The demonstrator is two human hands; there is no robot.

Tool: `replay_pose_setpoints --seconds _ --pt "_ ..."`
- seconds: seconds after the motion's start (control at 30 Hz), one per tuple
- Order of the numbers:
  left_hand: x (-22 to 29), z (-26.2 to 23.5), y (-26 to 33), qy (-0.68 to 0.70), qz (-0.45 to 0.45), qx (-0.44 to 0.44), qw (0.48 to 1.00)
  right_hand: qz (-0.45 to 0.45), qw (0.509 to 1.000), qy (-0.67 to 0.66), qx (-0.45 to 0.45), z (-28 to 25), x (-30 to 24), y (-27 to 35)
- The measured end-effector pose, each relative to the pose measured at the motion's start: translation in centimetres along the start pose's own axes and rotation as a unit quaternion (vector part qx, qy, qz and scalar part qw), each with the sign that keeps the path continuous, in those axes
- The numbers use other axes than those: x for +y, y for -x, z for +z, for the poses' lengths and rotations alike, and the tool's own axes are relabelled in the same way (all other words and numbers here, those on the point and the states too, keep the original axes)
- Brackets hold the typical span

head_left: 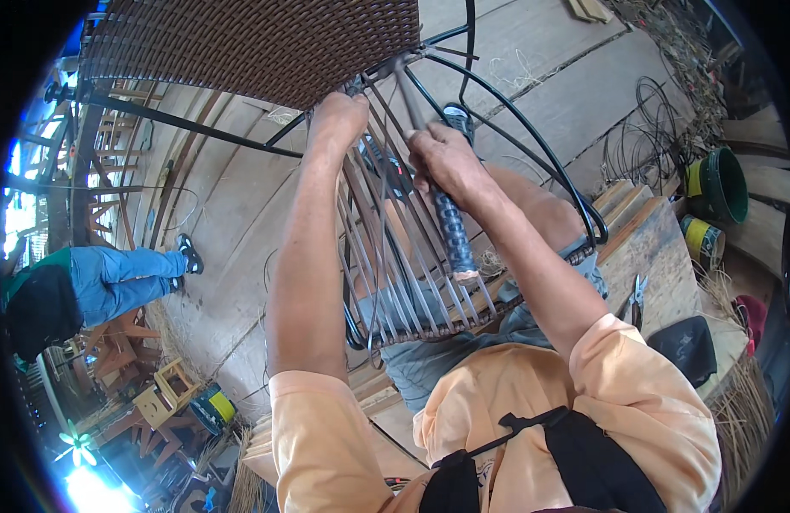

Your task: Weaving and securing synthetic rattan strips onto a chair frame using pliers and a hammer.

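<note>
A chair frame with black metal tubes point(544, 145) rests across my lap, its far part covered by a brown woven wicker panel point(267, 43). Long bare strands point(412, 295) run from the panel's edge toward me. My right hand point(450, 162) grips a hammer point(453, 231) by its shaft, below the head; the dark textured handle points back at me. The hammer's head is up at the corner of the weave. Close beside it, my left hand point(339, 120) is closed at the panel's edge; a small dark piece shows at its fingertips, too small to name.
Right of me, a wooden board point(655, 265) bears pliers point(638, 299) and a dark cap-like item point(685, 349). A green bucket point(718, 186) and coiled wire point(643, 141) lie beyond. At left stands another person point(113, 282) in jeans, near wooden pieces and a can point(214, 409).
</note>
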State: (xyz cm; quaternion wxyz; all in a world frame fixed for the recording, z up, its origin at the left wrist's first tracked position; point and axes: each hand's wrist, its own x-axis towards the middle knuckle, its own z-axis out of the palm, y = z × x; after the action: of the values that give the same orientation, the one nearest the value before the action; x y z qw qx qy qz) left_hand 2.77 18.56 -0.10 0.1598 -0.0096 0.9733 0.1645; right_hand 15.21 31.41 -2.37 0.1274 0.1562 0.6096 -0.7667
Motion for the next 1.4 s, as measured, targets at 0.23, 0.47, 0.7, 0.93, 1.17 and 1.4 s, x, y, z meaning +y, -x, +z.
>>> replay_pose_setpoints --seconds 0.23,0.47,0.7,0.93,1.17,1.4 --pt "-0.7 1.9 0.1 0.06 -0.021 0.038 0.997 -0.017 0.996 -0.075 0.033 -1.4 0.5 0.0" --pt "0.4 1.3 1.5 0.049 0.018 0.019 0.998 -0.001 0.993 -0.1 0.061 -1.8 0.2 -0.1" --pt "2.0 0.0 0.4 -0.008 -0.028 -0.037 0.999 -0.027 0.984 -0.158 0.079 -1.3 0.2 -0.6" --pt "2.6 -0.2 0.7 -0.013 -0.042 -0.04 0.998 -0.003 0.998 -0.057 0.015 -0.7 0.9 -0.9" --pt "2.1 0.1 0.7 -0.001 -0.037 -0.016 0.999 0.02 1.0 -0.013 -0.017 -1.4 0.0 -0.1" --pt "3.6 0.2 12.0 0.185 0.021 0.086 0.979 -0.038 0.998 -0.036 0.039 -7.9 -4.2 10.4"
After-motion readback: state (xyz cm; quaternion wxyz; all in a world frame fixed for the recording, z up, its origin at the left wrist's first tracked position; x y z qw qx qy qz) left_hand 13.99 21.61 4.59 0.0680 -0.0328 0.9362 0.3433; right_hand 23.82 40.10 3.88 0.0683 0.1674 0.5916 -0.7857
